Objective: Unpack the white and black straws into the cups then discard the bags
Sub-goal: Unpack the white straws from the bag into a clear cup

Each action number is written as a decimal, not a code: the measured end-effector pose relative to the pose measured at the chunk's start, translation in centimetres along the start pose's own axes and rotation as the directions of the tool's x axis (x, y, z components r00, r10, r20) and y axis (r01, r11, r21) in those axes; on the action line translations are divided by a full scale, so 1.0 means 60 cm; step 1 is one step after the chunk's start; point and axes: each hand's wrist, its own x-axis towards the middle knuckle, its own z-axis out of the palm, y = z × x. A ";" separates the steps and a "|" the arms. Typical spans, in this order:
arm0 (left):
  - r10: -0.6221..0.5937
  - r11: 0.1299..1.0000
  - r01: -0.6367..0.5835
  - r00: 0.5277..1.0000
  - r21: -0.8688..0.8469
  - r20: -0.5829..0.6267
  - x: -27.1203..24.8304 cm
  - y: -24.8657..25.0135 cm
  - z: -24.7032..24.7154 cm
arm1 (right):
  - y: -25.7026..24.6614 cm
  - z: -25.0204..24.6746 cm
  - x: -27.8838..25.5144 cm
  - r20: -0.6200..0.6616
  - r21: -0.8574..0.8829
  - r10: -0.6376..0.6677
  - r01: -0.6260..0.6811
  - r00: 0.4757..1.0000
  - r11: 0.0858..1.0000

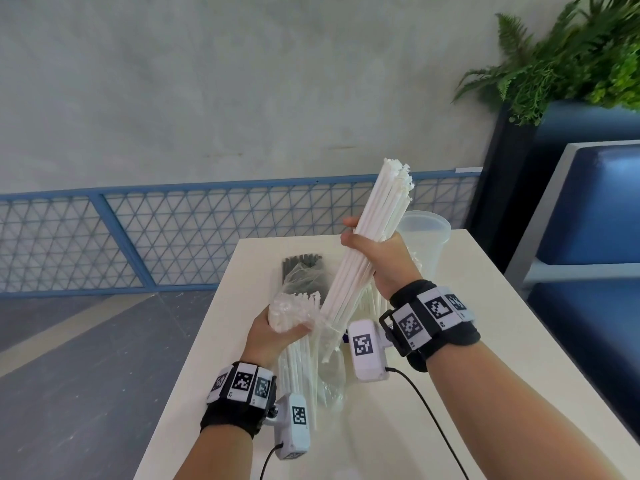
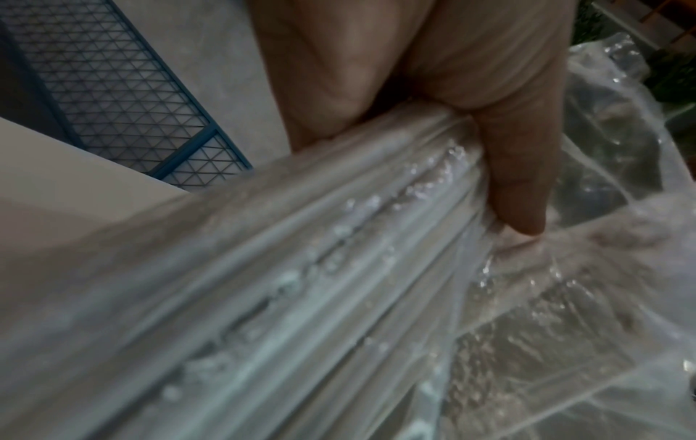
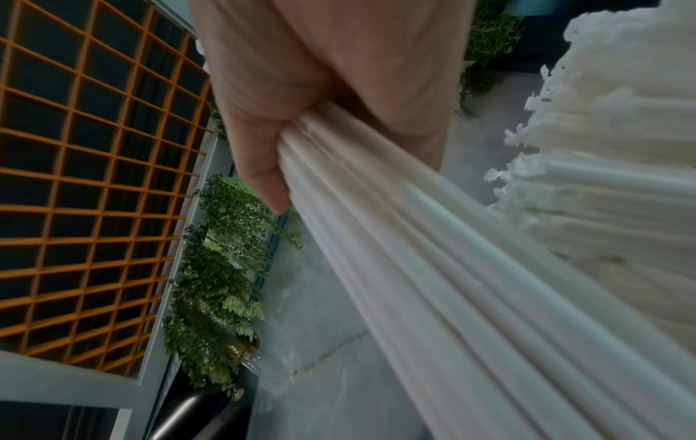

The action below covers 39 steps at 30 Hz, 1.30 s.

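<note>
Head view: right hand point(image 1: 377, 261) gripping a bundle of white straws point(image 1: 367, 251), pulling it from the bag point(image 1: 294, 313) clutched in left hand point(image 1: 273, 336). Cup point(image 1: 424, 237) seemingly empty; black straws point(image 1: 303, 271) lying bagged on table point(image 1: 485, 341).

Beyond my white table point(image 1: 398, 427) I see a blue mesh fence point(image 1: 173, 237) along a grey wall point(image 1: 242, 81), a fern point(image 1: 571, 57) in a dark planter point(image 1: 502, 168), and a blue padded seat point(image 1: 595, 209) at right.
</note>
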 end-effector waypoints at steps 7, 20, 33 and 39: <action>-0.011 0.999 0.009 0.998 -0.032 -0.056 0.009 -0.004 -0.006 | -0.034 -0.006 0.004 -0.146 0.144 -0.070 0.091 0.987 0.985; -0.188 0.980 0.159 0.935 -0.120 -0.300 0.026 -0.031 -0.028 | -0.095 -0.036 0.013 -0.426 0.225 -0.162 0.277 0.890 0.934; -0.025 1.000 0.024 0.986 -0.010 -0.166 -0.007 0.021 0.004 | -0.032 -0.028 0.010 -0.271 -0.340 -0.398 0.300 0.877 0.891; -0.057 0.994 0.073 0.980 0.080 -0.190 -0.010 0.017 0.006 | -0.011 -0.032 0.016 -0.256 -0.343 -0.349 0.253 0.901 0.905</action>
